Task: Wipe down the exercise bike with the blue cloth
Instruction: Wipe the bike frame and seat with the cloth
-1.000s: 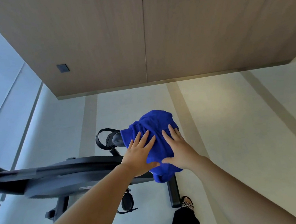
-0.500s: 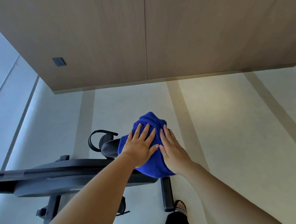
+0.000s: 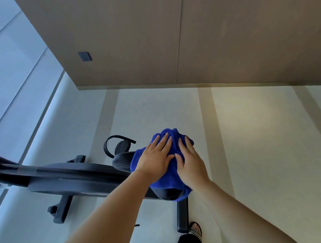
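Nearest, two feet in patterned sandals stand on the pale floor at the bottom edge, just beside the bike's rear stabiliser bar. Exercise bike lies w/ its long axis running left-right across the view, front end going off the left edge, seat at the right end. Blue cloth is draped over the seat, bunched at its far end, hanging a bit over the near side. Left hand is flat on the cloth, fingers spread, palm pressing down, not gripping. Right hand is just beside it, also flat & open on the cloth, fingers pointing far; thumbs nearly touching. Beyond, a strapped pedal, then the wood-panel wall w/ a small dark plate.
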A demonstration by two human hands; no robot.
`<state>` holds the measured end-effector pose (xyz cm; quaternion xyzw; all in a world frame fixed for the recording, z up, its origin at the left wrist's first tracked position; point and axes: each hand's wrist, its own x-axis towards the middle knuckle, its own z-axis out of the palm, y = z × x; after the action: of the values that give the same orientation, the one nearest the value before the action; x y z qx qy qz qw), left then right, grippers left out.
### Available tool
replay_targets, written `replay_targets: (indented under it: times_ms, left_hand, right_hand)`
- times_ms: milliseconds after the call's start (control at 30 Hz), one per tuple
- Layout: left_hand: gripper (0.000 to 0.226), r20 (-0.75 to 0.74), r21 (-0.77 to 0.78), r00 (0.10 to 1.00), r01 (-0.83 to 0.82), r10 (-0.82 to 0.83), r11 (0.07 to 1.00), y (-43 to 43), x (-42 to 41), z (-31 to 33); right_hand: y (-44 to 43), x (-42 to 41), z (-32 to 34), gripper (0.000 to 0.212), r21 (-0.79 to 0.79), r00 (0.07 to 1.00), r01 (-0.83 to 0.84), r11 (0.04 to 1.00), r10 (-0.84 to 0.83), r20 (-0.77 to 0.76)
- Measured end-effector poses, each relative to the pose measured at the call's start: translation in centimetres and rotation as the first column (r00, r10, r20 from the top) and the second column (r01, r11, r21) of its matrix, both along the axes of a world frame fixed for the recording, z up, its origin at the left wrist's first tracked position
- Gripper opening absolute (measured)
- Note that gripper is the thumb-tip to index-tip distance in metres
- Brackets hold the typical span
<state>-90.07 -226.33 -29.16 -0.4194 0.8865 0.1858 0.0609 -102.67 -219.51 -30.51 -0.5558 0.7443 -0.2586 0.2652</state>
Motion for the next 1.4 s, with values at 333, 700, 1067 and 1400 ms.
replay_targets:
  times_ms: [333, 700, 1067, 1400]
  left_hand:
    - [0.026, -0.158, 0.041, 0.983, -0.084, 0.09, 0.996, 1.8, 2.1, 4.8]
    - [0.032, -0.386, -0.061, 0.922, -0.012, -0.013, 0.998, 2.6, 3.3, 11.0]
    - [0.037, -0.46, -0.099, 0.884, -0.141, 0.081, 0.985, 1.5, 6.7, 13.9]
    - [0.068, -0.229, 0.084, 0.952, -0.188, 0.203, 0.978, 0.8, 8.2, 10.6]
  right_hand:
    - [2.9, -0.2, 3.6, 0.02, -0.081, 0.995, 0.085, 0.993, -0.088, -0.036]
    - [6.7, 0.6, 6.8, 0.006, -0.099, 0.987, 0.149, 0.984, -0.155, -0.051]
    - [1.9, 3.7, 18.7, 0.012, -0.393, 0.995, 0.079, 0.916, -0.094, -0.018]
    - [1.6, 3.8, 12.1, 0.058, -0.016, 0.965, -0.229, 0.973, 0.225, -0.136]
